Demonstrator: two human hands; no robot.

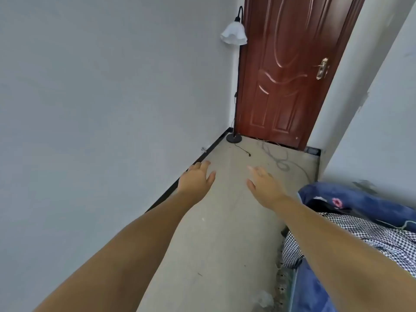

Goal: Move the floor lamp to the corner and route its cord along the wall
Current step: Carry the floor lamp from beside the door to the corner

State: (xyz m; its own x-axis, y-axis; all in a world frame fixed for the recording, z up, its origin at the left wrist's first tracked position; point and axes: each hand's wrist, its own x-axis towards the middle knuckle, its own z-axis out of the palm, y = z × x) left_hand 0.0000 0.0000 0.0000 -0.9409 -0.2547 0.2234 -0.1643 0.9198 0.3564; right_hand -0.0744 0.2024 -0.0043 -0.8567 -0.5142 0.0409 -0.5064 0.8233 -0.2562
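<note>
The floor lamp (236,86) stands upright in the far corner, between the grey wall and the door. It has a black pole, a round black base (234,138) and a white frilled shade (233,33). A thin black cord (244,150) trails from the base across the floor, its end lying loose. My left hand (195,181) and my right hand (264,186) reach forward over the floor, fingers spread, holding nothing. Both are well short of the lamp.
A dark red panelled door (288,70) with a brass handle fills the far end. A black skirting board (202,157) runs along the left wall. Blue and checked bedding (360,226) lies at the right. Grey scuff marks loop on the floor near the door.
</note>
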